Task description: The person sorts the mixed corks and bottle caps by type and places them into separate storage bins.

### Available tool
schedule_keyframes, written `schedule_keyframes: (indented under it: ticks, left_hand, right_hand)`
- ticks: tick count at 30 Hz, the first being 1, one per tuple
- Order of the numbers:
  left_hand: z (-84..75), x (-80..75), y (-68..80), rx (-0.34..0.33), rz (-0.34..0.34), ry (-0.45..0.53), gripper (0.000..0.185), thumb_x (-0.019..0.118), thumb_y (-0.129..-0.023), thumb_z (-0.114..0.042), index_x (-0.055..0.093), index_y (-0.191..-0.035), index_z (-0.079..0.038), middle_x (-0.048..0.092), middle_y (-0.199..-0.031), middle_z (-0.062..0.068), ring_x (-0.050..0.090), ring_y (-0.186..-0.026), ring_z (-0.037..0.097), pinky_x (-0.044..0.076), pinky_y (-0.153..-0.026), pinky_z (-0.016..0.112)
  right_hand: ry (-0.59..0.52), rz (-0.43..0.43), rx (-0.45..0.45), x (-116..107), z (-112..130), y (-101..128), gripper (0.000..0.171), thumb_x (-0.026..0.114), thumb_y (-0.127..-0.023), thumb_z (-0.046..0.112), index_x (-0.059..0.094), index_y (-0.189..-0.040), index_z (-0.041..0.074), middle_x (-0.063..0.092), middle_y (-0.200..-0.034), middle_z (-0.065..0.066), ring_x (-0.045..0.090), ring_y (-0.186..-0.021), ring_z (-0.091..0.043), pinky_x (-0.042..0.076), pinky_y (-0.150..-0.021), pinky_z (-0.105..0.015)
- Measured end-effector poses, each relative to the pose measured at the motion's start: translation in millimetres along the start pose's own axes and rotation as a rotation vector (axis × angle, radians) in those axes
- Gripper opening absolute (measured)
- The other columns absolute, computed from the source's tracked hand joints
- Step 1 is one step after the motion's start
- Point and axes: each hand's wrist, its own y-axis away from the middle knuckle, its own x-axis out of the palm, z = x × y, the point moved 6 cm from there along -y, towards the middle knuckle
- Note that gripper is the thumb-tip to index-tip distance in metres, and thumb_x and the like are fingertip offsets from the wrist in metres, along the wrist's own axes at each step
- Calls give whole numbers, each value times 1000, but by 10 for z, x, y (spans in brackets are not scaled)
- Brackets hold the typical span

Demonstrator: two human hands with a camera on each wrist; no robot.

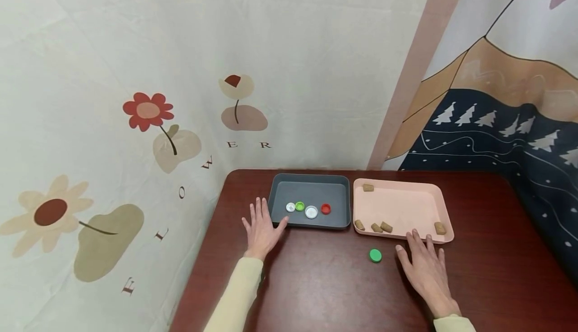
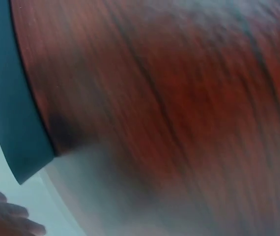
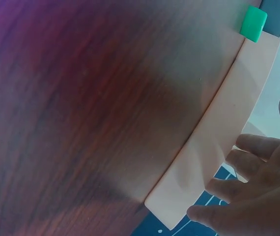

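My left hand [image 1: 260, 226] lies flat on the dark wooden table [image 1: 316, 282], fingers straight, its thumb against the front left corner of a grey tray [image 1: 311, 186]. The grey tray holds a white cap [image 1: 291, 207], a light green cap [image 1: 300, 206], a larger white cap [image 1: 311, 212] and a red cap [image 1: 325, 208]. My right hand [image 1: 424, 267] rests flat on the table, fingertips near the front edge of a pink tray [image 1: 402, 204]. A green cap [image 1: 375, 256] lies on the table just left of the right hand, seen too as the green cap [image 3: 253, 23] in the right wrist view.
The pink tray holds several brown cork pieces [image 1: 381, 227], one at its back left [image 1: 368, 187] and one at the front right [image 1: 440, 228]. Cloth backdrops hang behind and to both sides of the table. The grey tray's edge [image 2: 12, 123] shows blurred in the left wrist view.
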Motion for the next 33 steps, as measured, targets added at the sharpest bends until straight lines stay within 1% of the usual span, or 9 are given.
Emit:
schedule_keyframes:
  ticks: [5,8,12,15,19,22,27,30,33]
  left_hand:
    - [78,67,16,-24,64,0,104,51,-95,-72,22,-162,3,20,-169,24,15,-155,48,11,-111,81]
    - [108,91,32,-41,98,10,105,50,-95,-73,19,-163,2,18,-169,24,15,-155,48,10,-112,81]
    - [125,94,32,-53,111,45,106,51,-95,-72,13,-165,-1,17,-169,25,14,-154,49,8,-112,81]
    - [127,89,29,-57,110,58,106,52,-95,-70,13,-165,-1,18,-168,26,16,-153,51,9,-111,82]
    - [128,80,40,-67,123,50,106,52,-95,-71,14,-165,-1,20,-168,27,18,-153,51,11,-110,82]
    - [129,87,44,-75,143,46,106,49,-96,-73,12,-166,-3,18,-168,26,18,-154,49,13,-112,80]
    - [137,107,41,-86,165,51,107,48,-95,-74,9,-166,-4,16,-169,25,20,-154,47,15,-114,78]
    - [140,113,39,-88,167,58,107,48,-96,-74,8,-166,-4,17,-169,25,20,-154,47,15,-114,77]
    - [143,123,43,-87,168,61,106,49,-96,-73,8,-166,-4,18,-169,25,20,-154,47,15,-114,78]
  right_hand:
    - [-10,-29,-11,-13,22,12,64,45,-109,43,46,-149,-7,38,-156,-33,24,-144,-61,13,-110,-79]
    - [-13,-94,-34,-54,70,37,60,49,-108,39,49,-147,-7,41,-154,-32,26,-144,-60,17,-111,-77]
    - [0,-201,-79,-116,169,77,54,58,-104,32,54,-142,-7,48,-150,-31,30,-143,-58,23,-110,-75]
    - [9,-241,-111,-116,232,99,53,60,-103,31,55,-141,-6,51,-147,-30,32,-143,-57,24,-109,-75]
    - [11,-261,-146,-99,336,141,54,64,-100,30,57,-141,-5,56,-142,-29,38,-140,-54,30,-107,-72]
    - [14,-287,-170,-85,420,176,53,70,-96,28,60,-138,-3,62,-135,-27,46,-135,-52,36,-103,-70]
    - [40,-313,-204,-7,497,198,51,77,-89,28,68,-133,2,68,-117,-22,58,-118,-47,43,-93,-67]
    - [72,-295,-205,55,518,190,52,79,-87,31,70,-131,4,68,-110,-20,61,-110,-44,45,-90,-65]
    - [106,-249,-181,115,520,173,55,80,-87,35,70,-131,4,69,-110,-19,60,-110,-45,44,-91,-66]
